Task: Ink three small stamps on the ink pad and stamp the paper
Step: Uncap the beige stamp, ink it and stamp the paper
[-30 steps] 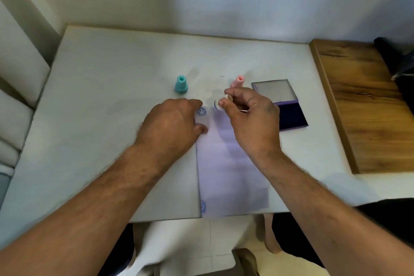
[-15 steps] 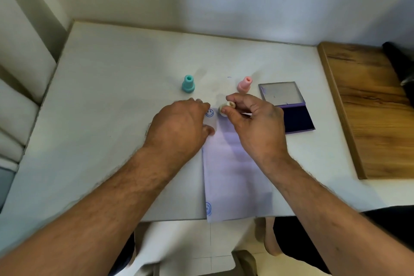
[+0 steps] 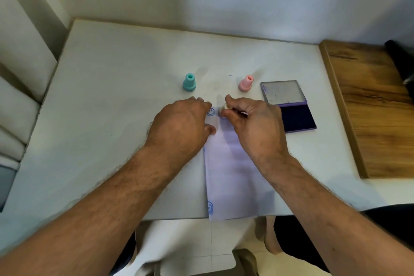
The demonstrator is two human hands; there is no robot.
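A white sheet of paper (image 3: 233, 177) lies on the table, its near end hanging over the front edge. It bears a blue smiley print (image 3: 210, 111) at its far left corner and another (image 3: 210, 206) near the front. My right hand (image 3: 251, 123) pinches a small cream stamp (image 3: 225, 108) at the paper's far end, just right of the far print. My left hand (image 3: 181, 125) rests on the paper's left edge, fingers bent down onto it. A teal stamp (image 3: 189, 83) and a pink stamp (image 3: 245, 83) stand upright behind my hands. The open ink pad (image 3: 296, 119) lies to the right.
The white table (image 3: 112, 107) meets a wall at the back. A wooden board (image 3: 369, 105) adjoins the table on the right, with a dark object (image 3: 401, 56) at its far corner. White cushions (image 3: 15, 119) lie to the left.
My right hand has brought the cream stamp down toward the paper's far end, beside the far smiley print. My left hand has stayed on the paper's edge.
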